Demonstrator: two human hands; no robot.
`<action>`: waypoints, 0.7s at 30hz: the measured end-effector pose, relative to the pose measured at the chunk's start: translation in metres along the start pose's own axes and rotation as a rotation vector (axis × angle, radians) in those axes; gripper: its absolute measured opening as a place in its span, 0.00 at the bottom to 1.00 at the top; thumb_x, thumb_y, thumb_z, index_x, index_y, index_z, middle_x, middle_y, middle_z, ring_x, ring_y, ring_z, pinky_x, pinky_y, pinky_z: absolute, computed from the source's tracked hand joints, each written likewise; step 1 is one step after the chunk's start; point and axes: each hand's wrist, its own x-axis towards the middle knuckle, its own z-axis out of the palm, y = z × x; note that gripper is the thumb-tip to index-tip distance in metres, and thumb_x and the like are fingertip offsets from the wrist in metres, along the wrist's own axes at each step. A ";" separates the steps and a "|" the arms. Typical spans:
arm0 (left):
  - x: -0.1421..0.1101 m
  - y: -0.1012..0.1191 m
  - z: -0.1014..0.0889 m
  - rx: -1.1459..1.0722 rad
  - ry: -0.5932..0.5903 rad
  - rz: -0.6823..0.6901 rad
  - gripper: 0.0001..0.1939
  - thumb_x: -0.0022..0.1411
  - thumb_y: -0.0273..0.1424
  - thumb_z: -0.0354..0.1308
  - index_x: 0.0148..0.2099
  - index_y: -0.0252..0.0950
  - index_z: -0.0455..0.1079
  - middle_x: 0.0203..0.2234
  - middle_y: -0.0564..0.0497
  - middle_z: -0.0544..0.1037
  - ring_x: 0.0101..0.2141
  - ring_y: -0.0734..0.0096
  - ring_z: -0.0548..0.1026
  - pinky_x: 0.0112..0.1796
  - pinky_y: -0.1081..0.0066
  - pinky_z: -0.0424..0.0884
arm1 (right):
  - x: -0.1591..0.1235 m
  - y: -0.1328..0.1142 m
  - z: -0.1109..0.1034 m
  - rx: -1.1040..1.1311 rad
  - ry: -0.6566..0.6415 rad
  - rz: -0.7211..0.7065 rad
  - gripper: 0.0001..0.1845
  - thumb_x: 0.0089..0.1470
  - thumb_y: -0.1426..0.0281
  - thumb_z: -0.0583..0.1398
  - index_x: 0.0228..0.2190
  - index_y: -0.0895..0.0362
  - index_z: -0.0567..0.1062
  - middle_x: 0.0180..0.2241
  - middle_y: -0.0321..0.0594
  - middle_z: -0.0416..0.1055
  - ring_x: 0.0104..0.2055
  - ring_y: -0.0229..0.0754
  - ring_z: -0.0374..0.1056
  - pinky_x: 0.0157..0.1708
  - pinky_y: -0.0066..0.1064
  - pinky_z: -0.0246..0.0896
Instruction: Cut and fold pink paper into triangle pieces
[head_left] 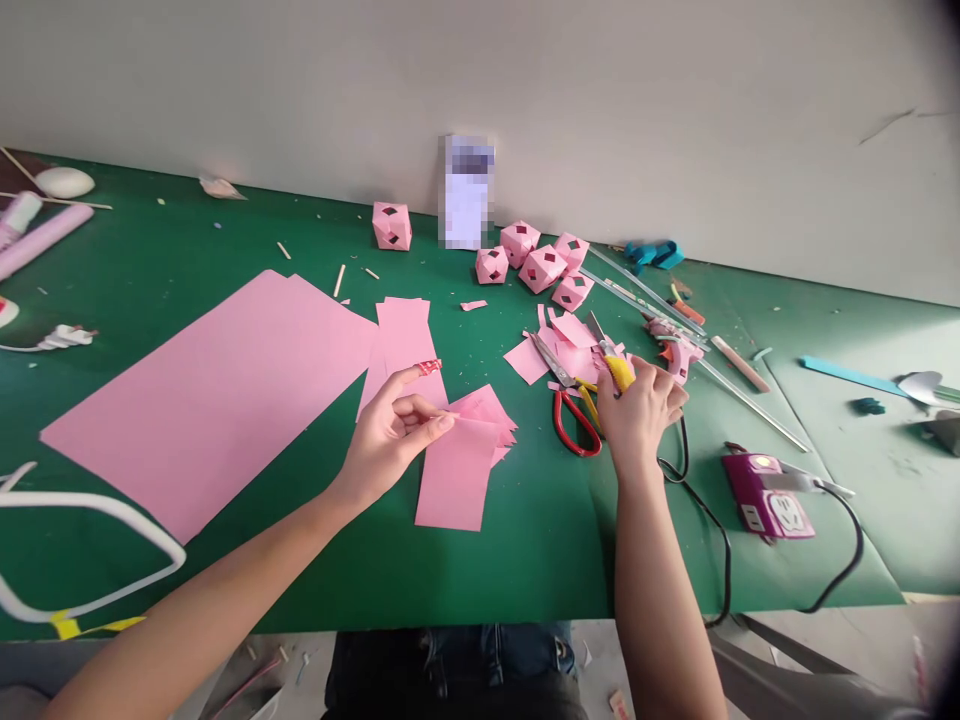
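Note:
My left hand [401,425] pinches the top edge of a pink paper rectangle [456,480] between thumb and fingers. A red-patterned wrap covers one fingertip. Behind that sheet lies a small fanned stack of pink paper pieces [484,405]. My right hand [641,405] is closed round a yellow-handled cutting tool [619,372] whose metal blade points away over pink paper scraps [574,335]; the fingers partly hide its handle. Just left of this hand, a pair of scissors [576,423] with red and yellow handles rests on the table, blades over the scraps.
Large pink sheets [217,400] and pink strips [405,340] lie left. Several folded pink paper shapes [541,268] stand near the wall beside a pixelated upright panel [466,195]. To the right are a pink glue gun [681,355], clear sticks, and a purple power socket [769,497] with black cable.

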 end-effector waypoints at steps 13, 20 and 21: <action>0.009 -0.002 -0.005 0.024 0.153 0.054 0.22 0.63 0.39 0.70 0.55 0.41 0.70 0.39 0.50 0.77 0.46 0.64 0.78 0.49 0.65 0.73 | -0.006 -0.013 -0.010 0.252 0.084 -0.079 0.30 0.66 0.59 0.53 0.65 0.55 0.61 0.47 0.53 0.74 0.42 0.57 0.74 0.44 0.51 0.66; 0.010 -0.007 -0.007 0.131 0.235 0.171 0.19 0.65 0.39 0.66 0.54 0.41 0.67 0.36 0.53 0.72 0.34 0.69 0.73 0.35 0.69 0.70 | -0.051 -0.053 -0.016 0.803 -0.227 -0.285 0.17 0.70 0.64 0.50 0.44 0.51 0.78 0.34 0.39 0.65 0.31 0.41 0.66 0.35 0.37 0.66; 0.010 -0.006 -0.007 0.141 0.244 0.181 0.18 0.66 0.39 0.66 0.53 0.41 0.66 0.34 0.53 0.72 0.33 0.70 0.72 0.35 0.68 0.69 | -0.060 -0.060 -0.018 0.842 -0.297 -0.294 0.17 0.70 0.64 0.50 0.43 0.50 0.79 0.32 0.38 0.64 0.32 0.42 0.65 0.35 0.37 0.65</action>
